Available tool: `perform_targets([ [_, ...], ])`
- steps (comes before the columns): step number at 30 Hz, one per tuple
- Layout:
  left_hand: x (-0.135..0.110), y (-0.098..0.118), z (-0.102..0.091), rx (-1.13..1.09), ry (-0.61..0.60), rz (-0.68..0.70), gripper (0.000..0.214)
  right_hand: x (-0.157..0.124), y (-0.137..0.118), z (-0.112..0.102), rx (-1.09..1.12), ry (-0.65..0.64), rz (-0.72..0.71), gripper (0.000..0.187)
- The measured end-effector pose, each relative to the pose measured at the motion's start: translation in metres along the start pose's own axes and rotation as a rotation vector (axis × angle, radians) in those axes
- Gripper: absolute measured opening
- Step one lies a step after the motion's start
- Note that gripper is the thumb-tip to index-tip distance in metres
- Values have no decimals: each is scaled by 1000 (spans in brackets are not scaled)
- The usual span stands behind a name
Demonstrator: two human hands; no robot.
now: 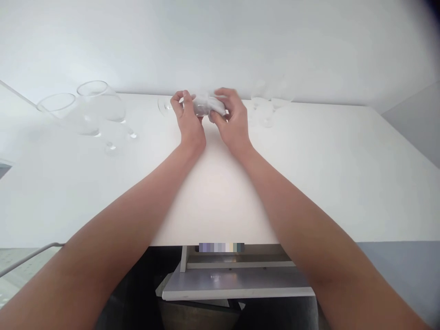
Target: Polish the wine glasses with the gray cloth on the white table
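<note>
Between my fingers (176, 102), a glass (202, 109) lies sideways: left hand (190, 121) pinching it, right hand (236, 123) curled round white cloth (219, 105) against it.

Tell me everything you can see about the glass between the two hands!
The glass looks clear and see-through, with a round foot poking out past the left hand. It's tipped on its side near the back of the white table. The left hand grips it, and the right hand holds a pale cloth against its other end. Its rim is too blurry to make out.
</note>
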State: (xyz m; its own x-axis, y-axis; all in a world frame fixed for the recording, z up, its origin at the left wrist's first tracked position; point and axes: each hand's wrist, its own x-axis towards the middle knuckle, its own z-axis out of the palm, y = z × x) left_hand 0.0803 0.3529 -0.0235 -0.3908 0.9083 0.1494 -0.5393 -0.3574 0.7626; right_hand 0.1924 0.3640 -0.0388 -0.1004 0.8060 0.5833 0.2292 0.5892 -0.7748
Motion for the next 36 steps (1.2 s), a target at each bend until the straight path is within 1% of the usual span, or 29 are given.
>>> perform_targets([
  [2, -3, 2, 2, 4, -49, 6, 16, -2, 2, 2, 21, 99, 15, 27],
  [4, -6, 4, 5, 9, -101, -2, 15, -4, 2, 3, 43, 173, 36, 30],
  [6, -7, 5, 7, 3, -107, -20, 15, -7, -2, 4, 58, 177, 38, 37],
  [8, -6, 6, 6, -17, -75, -20, 12, -11, -11, 4, 45, 109, 20, 35],
  [10, -4, 6, 4, -39, -54, 11, 10, -15, -20, 4, 10, -2, 21, 29],
  [11, -4, 6, 3, -47, -60, 19, 9, -16, -25, 4, -7, -64, 34, 32],
  [14, -4, 6, 1, -50, -114, -28, 11, -18, -31, 2, -4, -218, 88, 53],
  [16, -6, 6, 1, -30, -142, -54, 18, -17, -31, -1, 70, -283, 101, 65],
  [17, -7, 6, 2, -12, -155, -42, 19, -15, -30, -3, 115, -296, 101, 66],
  [19, -8, 6, 2, 14, -208, 11, 16, -12, -27, -8, 160, -278, 92, 60],
  [22, -9, 6, 3, -33, -318, 48, 10, -8, -21, -12, 76, -208, 75, 44],
  [23, -9, 6, 3, -56, -335, 41, 10, -7, -19, -13, 33, -192, 73, 43],
  [25, -8, 7, 3, -78, -328, 15, 14, -6, -15, -12, -31, -163, 78, 44],
  [28, -6, 6, 1, -84, -323, 8, 16, -6, -10, -10, -50, -102, 112, 49],
  [31, -2, 3, -2, -47, -331, 40, 20, -6, -7, -8, 97, -63, 186, 58],
  [36, 2, -6, -2, 170, -273, 151, 42, -8, -4, -5, 542, -46, 297, 82],
])
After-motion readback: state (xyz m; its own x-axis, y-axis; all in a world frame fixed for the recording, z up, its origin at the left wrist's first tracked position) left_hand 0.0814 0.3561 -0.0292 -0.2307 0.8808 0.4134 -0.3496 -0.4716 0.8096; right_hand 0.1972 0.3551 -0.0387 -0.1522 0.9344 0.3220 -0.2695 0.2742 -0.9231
